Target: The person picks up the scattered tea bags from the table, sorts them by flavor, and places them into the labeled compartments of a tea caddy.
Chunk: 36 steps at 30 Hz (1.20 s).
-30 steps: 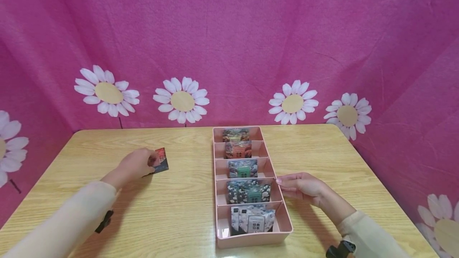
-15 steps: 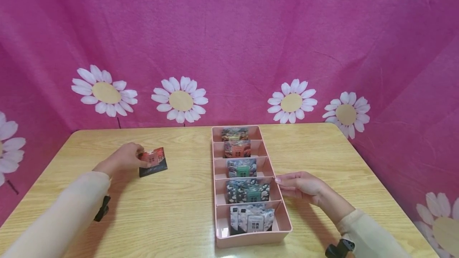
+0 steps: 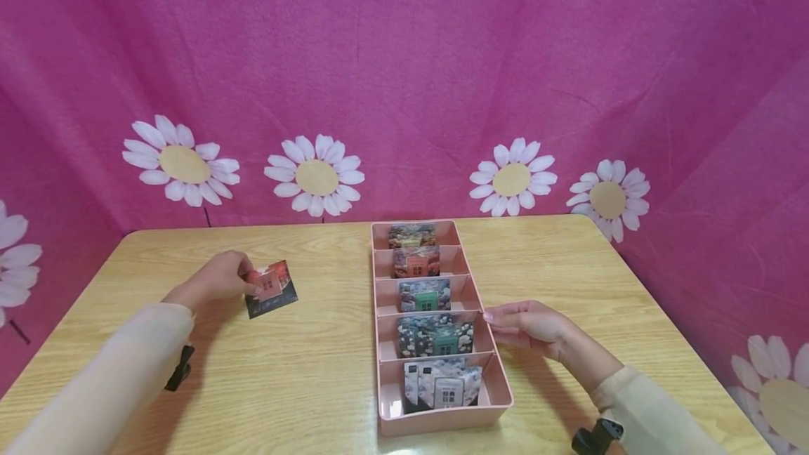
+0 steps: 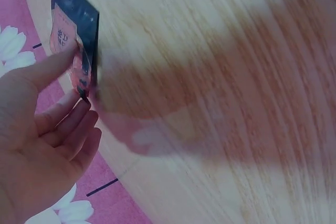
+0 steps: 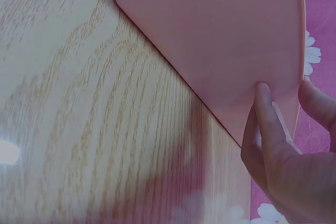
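My left hand [image 3: 220, 277] pinches one edge of a flat red-and-black sachet [image 3: 278, 299] between thumb and fingers, over the left part of the table. In the left wrist view the thumb lies across the red face of the sachet [image 4: 79, 11], near its end. My right hand [image 3: 532, 328] touches the right side of a long pink divided organizer box [image 3: 442, 424]. The right wrist view shows straight fingertips [image 5: 262, 93] against the box's outer wall, with the thumb up at the rim.
Upright sachets stand in every compartment of the box: yellowish ones [image 3: 412, 236] at the back, then red [image 3: 416, 263], blue-green [image 3: 425, 296], dark floral [image 3: 435, 335] and white [image 3: 445, 386] at the front. A pink flowered cloth [image 3: 404, 90] hangs behind the wooden table [image 3: 310, 371].
My left hand has shifted slightly left and back, its fingers now at the sachet's left edge, so more of the sachet's face shows. The sachet has turned slightly. My right hand stays at the box.
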Motion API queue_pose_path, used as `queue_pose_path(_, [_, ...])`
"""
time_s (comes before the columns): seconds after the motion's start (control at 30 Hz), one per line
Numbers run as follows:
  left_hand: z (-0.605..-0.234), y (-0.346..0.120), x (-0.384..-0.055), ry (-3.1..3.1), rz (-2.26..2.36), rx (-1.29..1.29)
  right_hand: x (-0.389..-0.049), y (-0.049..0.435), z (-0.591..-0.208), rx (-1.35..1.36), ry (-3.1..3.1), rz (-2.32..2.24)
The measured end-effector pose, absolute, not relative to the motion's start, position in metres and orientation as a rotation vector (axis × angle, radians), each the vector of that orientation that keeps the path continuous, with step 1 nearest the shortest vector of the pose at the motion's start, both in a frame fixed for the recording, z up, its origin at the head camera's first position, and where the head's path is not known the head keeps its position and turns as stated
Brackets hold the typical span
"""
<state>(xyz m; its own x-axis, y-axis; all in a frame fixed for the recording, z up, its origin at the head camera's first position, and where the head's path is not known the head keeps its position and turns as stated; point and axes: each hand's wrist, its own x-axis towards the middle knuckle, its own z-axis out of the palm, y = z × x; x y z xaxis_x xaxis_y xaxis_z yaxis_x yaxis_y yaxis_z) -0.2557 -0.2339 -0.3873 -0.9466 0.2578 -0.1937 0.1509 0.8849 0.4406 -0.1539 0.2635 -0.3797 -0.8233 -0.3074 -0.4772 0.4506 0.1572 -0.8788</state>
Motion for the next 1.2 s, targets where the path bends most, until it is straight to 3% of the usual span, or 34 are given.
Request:
queue_pose_path(0.47, [-0.387, -0.236, -0.256, 2.742, 0.845, 0.336, -0.152, 0.264, -0.383, 0.15, 1.882, -1.719])
queue_pose_path(0.83, [-0.382, -0.229, -0.253, 2.589, 1.124, 0.252, -0.153, 0.266, -0.392, 0.006, 1.78, -1.832])
queue_pose_path(1.2, [-0.367, -0.214, -0.253, 2.494, 1.103, 0.324, -0.154, 0.266, -0.387, 0.038, 1.815, -1.796])
